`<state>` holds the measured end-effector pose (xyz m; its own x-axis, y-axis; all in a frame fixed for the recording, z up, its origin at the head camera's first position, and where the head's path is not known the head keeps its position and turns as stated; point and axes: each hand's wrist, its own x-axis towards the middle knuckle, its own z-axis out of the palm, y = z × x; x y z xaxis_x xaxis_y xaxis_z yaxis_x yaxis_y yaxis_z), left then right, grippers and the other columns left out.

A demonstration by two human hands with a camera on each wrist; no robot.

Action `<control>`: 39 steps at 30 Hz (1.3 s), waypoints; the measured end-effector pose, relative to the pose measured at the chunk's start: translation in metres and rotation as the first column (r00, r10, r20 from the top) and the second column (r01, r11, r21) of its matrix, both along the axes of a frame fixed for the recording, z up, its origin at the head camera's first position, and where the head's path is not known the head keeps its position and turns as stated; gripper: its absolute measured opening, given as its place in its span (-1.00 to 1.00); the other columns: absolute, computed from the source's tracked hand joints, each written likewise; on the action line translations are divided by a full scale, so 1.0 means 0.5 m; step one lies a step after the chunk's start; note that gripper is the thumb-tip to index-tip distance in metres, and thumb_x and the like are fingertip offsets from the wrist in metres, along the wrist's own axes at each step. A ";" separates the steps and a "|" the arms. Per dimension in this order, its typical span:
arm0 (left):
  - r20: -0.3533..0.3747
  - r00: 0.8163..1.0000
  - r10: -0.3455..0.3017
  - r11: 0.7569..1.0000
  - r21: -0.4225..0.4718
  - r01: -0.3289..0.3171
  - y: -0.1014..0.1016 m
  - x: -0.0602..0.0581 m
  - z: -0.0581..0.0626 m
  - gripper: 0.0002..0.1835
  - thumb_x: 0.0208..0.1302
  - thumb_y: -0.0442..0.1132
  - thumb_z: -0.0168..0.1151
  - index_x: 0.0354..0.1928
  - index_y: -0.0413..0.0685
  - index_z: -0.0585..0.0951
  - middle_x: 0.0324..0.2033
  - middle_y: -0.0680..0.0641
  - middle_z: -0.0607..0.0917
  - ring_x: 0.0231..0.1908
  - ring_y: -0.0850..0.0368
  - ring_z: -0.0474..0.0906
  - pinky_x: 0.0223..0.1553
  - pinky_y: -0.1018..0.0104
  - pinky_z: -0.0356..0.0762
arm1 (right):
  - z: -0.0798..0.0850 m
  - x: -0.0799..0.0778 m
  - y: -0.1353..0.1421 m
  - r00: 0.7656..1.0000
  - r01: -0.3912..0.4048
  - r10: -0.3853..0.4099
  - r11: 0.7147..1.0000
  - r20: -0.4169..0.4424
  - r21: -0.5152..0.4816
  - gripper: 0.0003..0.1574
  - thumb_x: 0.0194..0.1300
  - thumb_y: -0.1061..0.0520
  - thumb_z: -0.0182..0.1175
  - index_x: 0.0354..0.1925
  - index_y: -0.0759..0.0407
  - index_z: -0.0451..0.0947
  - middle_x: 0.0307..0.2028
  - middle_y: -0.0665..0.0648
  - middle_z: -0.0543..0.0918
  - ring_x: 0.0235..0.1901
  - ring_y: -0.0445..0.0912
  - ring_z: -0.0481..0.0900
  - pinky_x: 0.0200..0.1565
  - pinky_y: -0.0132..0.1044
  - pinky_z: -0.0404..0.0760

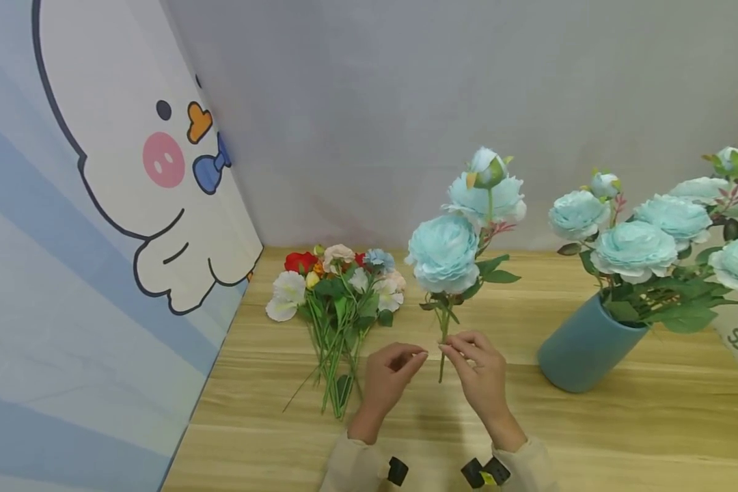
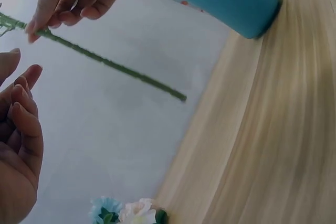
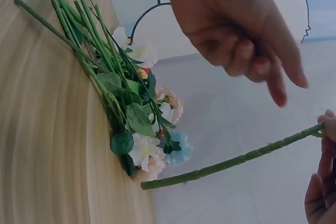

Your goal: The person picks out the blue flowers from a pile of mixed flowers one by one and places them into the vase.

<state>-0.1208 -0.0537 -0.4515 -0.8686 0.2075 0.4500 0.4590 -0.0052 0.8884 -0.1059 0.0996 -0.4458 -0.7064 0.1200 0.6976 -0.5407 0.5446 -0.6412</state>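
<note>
An artificial light-blue peony stem point(image 1: 443, 254), with open blooms, a bud and green leaves, stands upright above the table. My right hand point(image 1: 481, 374) pinches its green stalk between thumb and fingertips; the bare lower end point(image 3: 210, 170) sticks out below the grip. Just left of the stalk is my left hand point(image 1: 386, 380), holding nothing. Its thumb and index finger point toward the stalk, while the other fingers curl loosely, as the right wrist view shows. In the left wrist view a gap separates the left hand point(image 2: 18, 140) from the stalk point(image 2: 121, 68).
A blue vase point(image 1: 581, 352) filled with similar light-blue peonies point(image 1: 636, 246) tilts at the right. Mixed artificial flowers point(image 1: 338, 294) in red, white, peach and blue lie in a pile at the left of the wooden table point(image 1: 258, 451). Behind stands a pale wall point(image 1: 357, 123); a cartoon-printed panel point(image 1: 98, 273) borders the left.
</note>
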 end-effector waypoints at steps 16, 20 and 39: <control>0.186 0.982 0.044 0.999 -0.029 -0.040 -0.024 0.012 -0.021 -0.86 0.16 -0.37 0.24 -0.38 -0.36 0.67 -0.57 -0.31 0.64 -0.67 0.48 0.37 -0.61 0.50 0.44 | 0.059 -0.023 0.049 0.997 0.079 -0.079 0.996 -0.011 -0.041 -0.86 -0.06 0.54 0.26 -0.41 0.51 0.63 -0.46 0.28 0.56 -0.39 -0.48 0.40 -0.36 -0.62 0.36; 0.236 0.970 0.058 0.998 -0.015 -0.056 -0.033 0.011 -0.028 -0.85 0.18 -0.34 0.23 -0.37 -0.35 0.67 -0.56 -0.30 0.63 -0.64 0.47 0.40 -0.58 0.50 0.45 | 0.077 -0.020 0.067 0.991 0.128 -0.126 0.991 0.043 -0.038 -0.89 0.04 0.48 0.23 -0.36 0.51 0.62 -0.41 0.08 0.53 -0.38 -0.48 0.36 -0.33 -0.64 0.32; 0.228 0.971 0.078 0.997 -0.033 -0.072 -0.034 0.011 -0.043 -0.81 0.20 -0.33 0.21 -0.36 -0.40 0.67 -0.61 -0.31 0.60 -0.67 0.47 0.37 -0.59 0.49 0.44 | 0.122 -0.014 0.139 0.960 0.279 -0.279 0.960 -0.024 -0.020 -0.89 0.14 0.43 0.18 -0.37 0.45 0.64 -0.34 -0.38 0.38 -0.40 -0.50 0.31 -0.31 -0.63 0.26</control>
